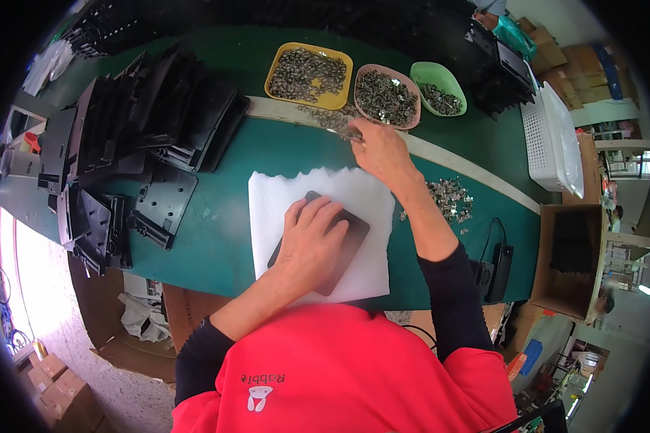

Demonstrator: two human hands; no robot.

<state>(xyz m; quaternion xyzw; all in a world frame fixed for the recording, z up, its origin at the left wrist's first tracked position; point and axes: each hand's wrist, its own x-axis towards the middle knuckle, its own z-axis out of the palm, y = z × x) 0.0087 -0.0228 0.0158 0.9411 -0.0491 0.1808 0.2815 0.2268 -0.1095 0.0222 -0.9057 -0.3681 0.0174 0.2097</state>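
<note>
A flat black plastic panel (pixel 351 242) with rounded corners lies tilted on a white sheet with a ragged top edge (pixel 372 198) in front of me. My left hand (pixel 307 242) rests across the panel's upper left part, its fingers spread over the surface. Farther off, my right hand (pixel 375 148) reaches to a loose pile of small metal pieces (pixel 336 121) on the pale strip, just below the trays. Its thumb and fingers are pinched together at the pile. What lies between those fingertips is blurred and too small to name.
A yellow tray (pixel 273 88), a pink tray (pixel 417 101) and a green tray (pixel 461 90) hold small metal parts. More metal pieces (pixel 449 200) lie right of my right forearm. Stacked black plastic panels (pixel 144 119) crowd the left; a black adapter (pixel 500 270) sits at the right.
</note>
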